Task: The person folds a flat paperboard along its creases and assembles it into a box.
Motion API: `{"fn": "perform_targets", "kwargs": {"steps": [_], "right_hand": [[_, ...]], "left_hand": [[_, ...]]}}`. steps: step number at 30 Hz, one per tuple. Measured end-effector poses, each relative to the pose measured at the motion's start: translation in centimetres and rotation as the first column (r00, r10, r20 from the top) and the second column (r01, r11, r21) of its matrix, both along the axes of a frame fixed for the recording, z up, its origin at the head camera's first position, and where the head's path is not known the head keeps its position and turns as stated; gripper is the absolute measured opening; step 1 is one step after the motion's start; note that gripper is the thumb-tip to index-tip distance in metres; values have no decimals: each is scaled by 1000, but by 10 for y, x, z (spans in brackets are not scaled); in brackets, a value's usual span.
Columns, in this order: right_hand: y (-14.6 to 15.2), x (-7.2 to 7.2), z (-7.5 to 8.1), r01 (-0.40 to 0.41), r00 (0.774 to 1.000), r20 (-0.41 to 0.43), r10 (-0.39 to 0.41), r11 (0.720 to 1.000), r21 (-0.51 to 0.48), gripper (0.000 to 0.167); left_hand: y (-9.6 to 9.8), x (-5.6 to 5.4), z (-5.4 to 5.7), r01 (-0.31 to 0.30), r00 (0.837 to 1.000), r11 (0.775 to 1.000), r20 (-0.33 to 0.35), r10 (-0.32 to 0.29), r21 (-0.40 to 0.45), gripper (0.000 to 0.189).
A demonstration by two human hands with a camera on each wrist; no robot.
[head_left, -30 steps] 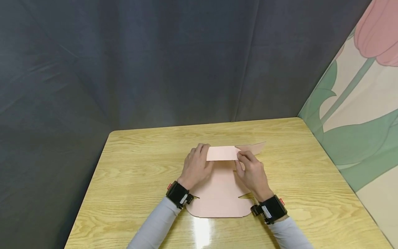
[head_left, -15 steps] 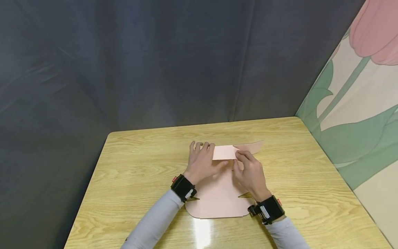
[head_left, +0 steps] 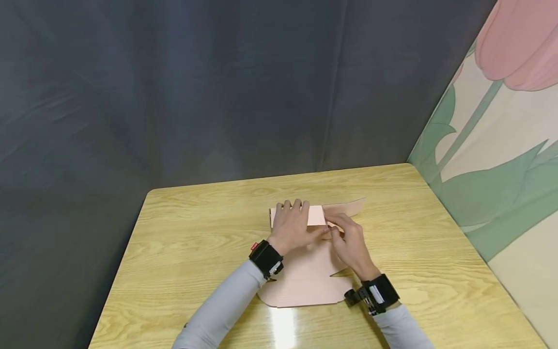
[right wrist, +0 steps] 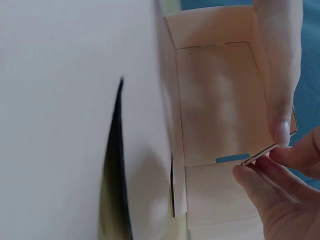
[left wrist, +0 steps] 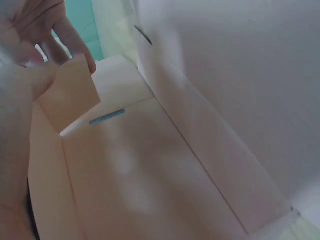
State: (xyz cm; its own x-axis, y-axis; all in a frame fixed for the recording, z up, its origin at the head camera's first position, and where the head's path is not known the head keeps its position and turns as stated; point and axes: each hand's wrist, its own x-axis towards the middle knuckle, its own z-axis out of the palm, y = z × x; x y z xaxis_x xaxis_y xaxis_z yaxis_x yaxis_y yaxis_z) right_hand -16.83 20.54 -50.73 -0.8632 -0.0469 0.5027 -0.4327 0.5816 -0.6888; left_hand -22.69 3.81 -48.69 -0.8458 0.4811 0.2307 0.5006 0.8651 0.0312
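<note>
A pale pink cardboard box (head_left: 305, 286), partly folded, lies on the table with one long side raised. In the head view my left hand (head_left: 293, 229) grips this raised side, fingers over its top and thumb stretched rightward. In the right wrist view that thumb touches a small end flap (right wrist: 260, 154). My right hand (head_left: 352, 242) pinches the same flap between thumb and fingers at the box's right end. The left wrist view shows the flap (left wrist: 75, 95) bent inward, near a slot (left wrist: 107, 117) in the bottom panel.
The wood-grain table (head_left: 187, 257) surrounds the box. A dark curtain (head_left: 240, 97) hangs behind it, and a tulip-patterned cloth (head_left: 501, 194) borders the right side. Another cardboard panel (head_left: 355, 207) sticks out beyond my right hand.
My left hand has slid rightward along the raised side, from its left end towards my right hand, and its thumb now reaches the end flap. The right hand stays at the right corner.
</note>
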Motion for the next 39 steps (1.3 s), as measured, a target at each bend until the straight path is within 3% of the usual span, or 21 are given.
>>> {"fn": "perform_targets", "kwargs": {"steps": [12,16,20,24,26,29,35,39], "right_hand": [[2,-4,-3,-38,997,62,43,996,-82,38],[8,-3,-7,29,992,125,-17,995,-93,34],[9,0,-12,123,971,220,-93,984,-128,32],[9,0,-20,151,948,307,-81,966,-211,30],[10,-3,-26,181,934,349,-80,946,-268,28],[14,-12,-42,234,919,388,-74,894,-382,26],[20,-27,-60,289,899,438,22,723,-628,23],[24,-26,-58,294,880,465,96,659,-692,26]], "left_hand": [[4,-1,-3,-18,1000,1000,-21,19,20,86],[5,0,-2,-30,999,999,-16,31,20,84],[2,3,-1,-38,999,999,-21,38,-9,85],[0,5,1,-42,999,999,-36,41,-18,84],[0,6,2,-40,999,999,-33,39,-13,84],[0,6,2,-36,999,999,-25,36,-1,83],[-1,7,3,-46,999,998,-16,46,34,83],[-3,9,5,-57,998,996,-2,58,69,81]]}}
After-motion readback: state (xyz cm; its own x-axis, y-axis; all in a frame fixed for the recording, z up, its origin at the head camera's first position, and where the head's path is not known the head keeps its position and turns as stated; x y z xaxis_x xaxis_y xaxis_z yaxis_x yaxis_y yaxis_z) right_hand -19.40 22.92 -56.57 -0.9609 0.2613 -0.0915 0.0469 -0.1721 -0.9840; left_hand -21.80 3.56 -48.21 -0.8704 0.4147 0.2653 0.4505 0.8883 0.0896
